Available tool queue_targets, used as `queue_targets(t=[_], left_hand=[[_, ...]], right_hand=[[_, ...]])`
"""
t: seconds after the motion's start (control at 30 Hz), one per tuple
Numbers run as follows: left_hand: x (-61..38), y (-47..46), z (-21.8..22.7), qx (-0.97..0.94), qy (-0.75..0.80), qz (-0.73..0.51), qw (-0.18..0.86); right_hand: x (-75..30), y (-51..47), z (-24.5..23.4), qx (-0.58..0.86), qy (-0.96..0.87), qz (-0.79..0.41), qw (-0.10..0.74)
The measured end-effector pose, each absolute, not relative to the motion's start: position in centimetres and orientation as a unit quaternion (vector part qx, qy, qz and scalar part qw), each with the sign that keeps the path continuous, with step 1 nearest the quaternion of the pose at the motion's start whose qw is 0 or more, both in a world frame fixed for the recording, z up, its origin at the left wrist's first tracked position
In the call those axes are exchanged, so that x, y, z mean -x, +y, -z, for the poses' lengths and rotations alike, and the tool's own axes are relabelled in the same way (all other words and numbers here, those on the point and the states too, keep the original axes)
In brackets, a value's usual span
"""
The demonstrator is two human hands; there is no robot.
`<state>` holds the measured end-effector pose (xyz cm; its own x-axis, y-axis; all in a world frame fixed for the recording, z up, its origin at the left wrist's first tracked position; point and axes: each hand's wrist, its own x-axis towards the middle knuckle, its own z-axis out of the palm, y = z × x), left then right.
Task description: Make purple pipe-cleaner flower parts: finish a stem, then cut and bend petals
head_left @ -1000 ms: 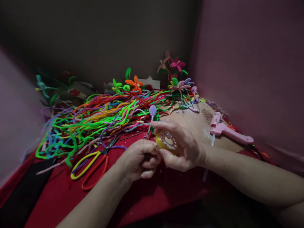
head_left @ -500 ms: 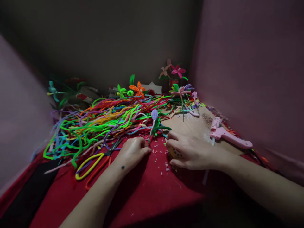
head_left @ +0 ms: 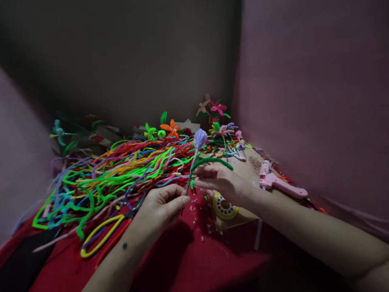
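My left hand (head_left: 167,205) pinches the lower stem of a purple pipe-cleaner flower (head_left: 200,139) between thumb and fingers, and the flower stands nearly upright. Dark green wraps the lower stem, while the part under the bud is pale. From this stem a dark green pipe cleaner (head_left: 212,159) arches to the right above my right hand (head_left: 223,183). The fingers of that hand stretch toward the stem, the thumb apart below them; whether the fingertips touch the stem is unclear. Below the right hand lies a yellow tape roll (head_left: 225,207).
A heap of colourful pipe cleaners (head_left: 130,170) spreads behind and left. Scissors (head_left: 106,233) with yellow and red handles lie by my left forearm. A pink glue gun (head_left: 282,182) rests on the right. Finished flowers (head_left: 172,129) stand at the back; scraps litter the red cloth (head_left: 194,259).
My right hand has left the tape roll and come up beside the stem, its fingers straighter. The purple flower has been raised nearer in my left hand. The camera view has shifted.
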<state>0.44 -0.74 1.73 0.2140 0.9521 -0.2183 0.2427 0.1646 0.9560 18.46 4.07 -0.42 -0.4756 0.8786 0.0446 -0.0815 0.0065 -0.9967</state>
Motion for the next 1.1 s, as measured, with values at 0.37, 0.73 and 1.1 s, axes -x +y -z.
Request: queue_targets(t=[0.37,0.73,1.1], left_hand=[[1.1,-0.3,-2.0,-0.603,0.481,-0.397,0.497],[0.9,-0.6,-1.1,-0.767,0.386,-0.419,0.295],[-1.0,-1.6,-0.9,-0.68,0.514,-0.418,0.314]], right_hand=[[-17.0,4.3,-0.9,0.235,-0.48,-0.742,0.404],[-17.3,3.9,-0.1,0.261,-0.452,-0.793,0.315],[-17.1,2.8,0.6,0.233,-0.537,-0.696,0.417]])
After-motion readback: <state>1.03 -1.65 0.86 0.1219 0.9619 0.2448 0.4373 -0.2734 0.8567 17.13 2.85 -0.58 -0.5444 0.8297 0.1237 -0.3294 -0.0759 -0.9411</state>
